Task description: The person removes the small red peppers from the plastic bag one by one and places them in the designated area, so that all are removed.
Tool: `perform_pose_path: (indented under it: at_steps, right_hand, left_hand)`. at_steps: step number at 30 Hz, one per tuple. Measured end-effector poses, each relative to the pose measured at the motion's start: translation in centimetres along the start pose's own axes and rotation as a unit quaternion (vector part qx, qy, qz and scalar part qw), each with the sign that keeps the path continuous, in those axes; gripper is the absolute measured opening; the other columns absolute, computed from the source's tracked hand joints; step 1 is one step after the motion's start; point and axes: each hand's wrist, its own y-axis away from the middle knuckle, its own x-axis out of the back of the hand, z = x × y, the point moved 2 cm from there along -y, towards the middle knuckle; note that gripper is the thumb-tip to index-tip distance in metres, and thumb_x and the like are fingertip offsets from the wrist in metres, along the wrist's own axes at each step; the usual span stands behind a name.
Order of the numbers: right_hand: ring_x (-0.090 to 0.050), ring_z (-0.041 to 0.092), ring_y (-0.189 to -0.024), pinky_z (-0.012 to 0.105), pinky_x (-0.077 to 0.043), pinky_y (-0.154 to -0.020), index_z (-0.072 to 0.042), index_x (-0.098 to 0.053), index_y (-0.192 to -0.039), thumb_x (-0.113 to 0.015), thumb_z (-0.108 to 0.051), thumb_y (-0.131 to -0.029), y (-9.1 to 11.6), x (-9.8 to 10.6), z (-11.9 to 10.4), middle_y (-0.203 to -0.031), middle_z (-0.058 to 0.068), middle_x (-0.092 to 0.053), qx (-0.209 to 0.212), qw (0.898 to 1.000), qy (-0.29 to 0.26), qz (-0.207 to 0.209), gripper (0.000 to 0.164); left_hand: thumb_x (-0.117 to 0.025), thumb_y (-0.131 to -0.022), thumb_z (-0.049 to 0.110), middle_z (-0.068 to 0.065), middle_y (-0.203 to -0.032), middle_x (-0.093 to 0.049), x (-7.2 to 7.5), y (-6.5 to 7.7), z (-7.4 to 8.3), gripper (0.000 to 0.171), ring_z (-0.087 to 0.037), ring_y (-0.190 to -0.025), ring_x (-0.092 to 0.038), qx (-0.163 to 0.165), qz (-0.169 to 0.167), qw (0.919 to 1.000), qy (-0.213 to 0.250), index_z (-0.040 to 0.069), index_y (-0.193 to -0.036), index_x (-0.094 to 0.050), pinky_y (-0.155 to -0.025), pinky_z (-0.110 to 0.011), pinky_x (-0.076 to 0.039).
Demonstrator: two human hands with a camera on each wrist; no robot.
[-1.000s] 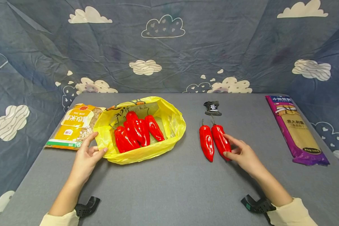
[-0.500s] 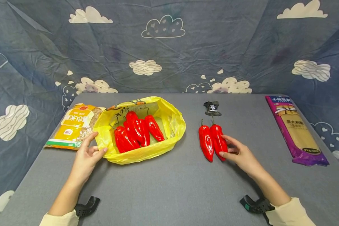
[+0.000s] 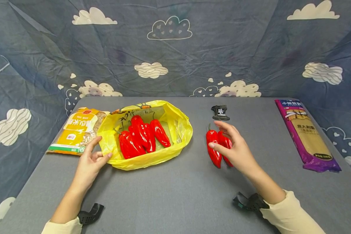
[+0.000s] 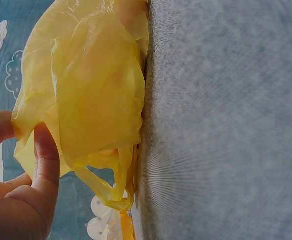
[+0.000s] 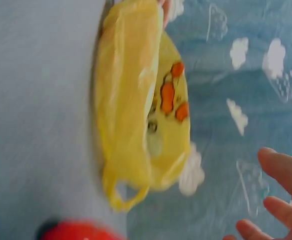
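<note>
My left hand (image 3: pixel 89 165) pinches the left rim of a yellow plastic bag (image 3: pixel 155 159) between thumb and fingers, which the left wrist view shows at the bag's edge (image 4: pixel 95 100). The bag's mouth gapes toward me, with several glossy red peppers (image 3: pixel 138 133) inside. To its right, two more red peppers lie side by side: the left one (image 3: pixel 214 152) in plain sight, the right one (image 3: pixel 226 141) partly hidden behind my right hand (image 3: pixel 238 149). That hand hovers over the pair, thumb and fingers spread, holding nothing. A blurred red pepper (image 5: pixel 80 232) shows low in the right wrist view.
A packet with yellow and white printing (image 3: pixel 76 130) lies left of the bag, partly behind it. Behind the two peppers is a small black wrapped packet (image 3: pixel 220 112). A long purple pasta packet (image 3: pixel 308 135) lies at the right. Cloud-patterned cloth (image 3: pixel 175 52) hangs behind the grey table (image 3: pixel 175 201).
My right hand nudged the right pepper leftward against the other, then let go and moved up and left over the pair. The left hand and bag have stayed put.
</note>
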Motion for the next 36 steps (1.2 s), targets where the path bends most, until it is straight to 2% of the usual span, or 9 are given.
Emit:
perform_pose_path:
  at_steps: [5,8,15,19,26,31,36]
  right_hand:
    - [-0.042,0.023,-0.113,0.041,-0.035,-0.094,-0.002,-0.044,-0.128,-0.071,-0.001,-0.075,-2.0,-2.8,-3.9,-0.127,0.011,-0.043,0.055,0.998,-0.034,-0.012,0.06]
    - [-0.043,0.027,-0.11,0.044,-0.034,-0.094,0.004,-0.044,-0.126,-0.071,0.004,-0.073,-3.2,-4.5,-4.9,-0.124,0.017,-0.044,0.086,0.994,-0.062,-0.024,0.058]
    - [-0.046,0.023,-0.106,0.04,-0.039,-0.09,-0.002,-0.046,-0.127,-0.074,-0.004,-0.072,-6.3,-9.5,-0.9,-0.121,0.011,-0.048,0.112,0.987,-0.091,-0.066,0.061]
    - [-0.046,0.028,-0.105,0.043,-0.04,-0.087,-0.002,-0.046,-0.127,-0.073,-0.007,-0.074,-7.1,-11.4,0.0,-0.121,0.012,-0.049,0.106,0.986,-0.083,-0.103,0.059]
    - [-0.049,0.036,-0.101,0.043,-0.042,-0.085,-0.004,-0.046,-0.127,-0.071,-0.006,-0.076,-8.2,-13.3,1.3,-0.119,0.021,-0.047,0.07,0.986,-0.07,-0.135,0.057]
    - [-0.051,0.033,-0.099,0.04,-0.043,-0.085,-0.007,-0.047,-0.128,-0.072,-0.009,-0.075,-8.8,-14.2,2.0,-0.119,0.019,-0.048,0.046,0.988,-0.041,-0.144,0.058]
    - [-0.052,0.03,-0.098,0.037,-0.045,-0.083,-0.009,-0.047,-0.128,-0.073,-0.009,-0.075,-9.2,-14.9,2.5,-0.12,0.015,-0.048,0.023,0.987,-0.035,-0.152,0.059]
  left_hand:
    - [-0.06,-0.081,-0.007,-0.019,-0.137,-0.019,0.0,0.1,0.0,0.068,-0.001,-0.072,-0.056,0.001,0.001,1.0,0.002,-0.005,-0.136,-0.021,-0.06,-0.011,-0.045]
    - [-0.059,-0.081,-0.01,-0.018,-0.136,-0.02,0.0,0.0,0.0,0.068,-0.001,-0.071,-0.055,0.001,0.0,1.0,0.004,-0.005,-0.136,-0.02,-0.06,-0.011,-0.045]
    - [-0.058,-0.08,-0.011,-0.017,-0.136,-0.021,0.0,0.0,0.0,0.068,0.0,-0.069,-0.054,-0.002,0.0,1.0,0.003,-0.006,-0.136,-0.021,-0.058,-0.011,-0.044]
    - [-0.059,-0.08,-0.011,-0.016,-0.135,-0.022,0.0,0.0,0.0,0.068,0.0,-0.069,-0.053,-0.003,-0.002,1.0,-0.002,-0.005,-0.136,-0.021,-0.057,-0.011,-0.043]
    - [-0.059,-0.08,-0.011,-0.015,-0.134,-0.023,0.1,0.0,0.0,0.068,0.001,-0.066,-0.051,-0.007,-0.001,0.9999,-0.009,-0.005,-0.136,-0.022,-0.055,-0.01,-0.042]
    - [-0.059,-0.08,-0.011,-0.016,-0.135,-0.022,0.1,0.0,0.0,0.068,0.001,-0.066,-0.051,-0.008,-0.002,0.9999,-0.013,-0.005,-0.136,-0.022,-0.055,-0.01,-0.041]
    - [-0.059,-0.08,-0.011,-0.017,-0.135,-0.022,0.1,0.0,0.0,0.068,0.001,-0.066,-0.051,-0.007,-0.001,0.9998,-0.017,-0.006,-0.136,-0.022,-0.055,-0.01,-0.041]
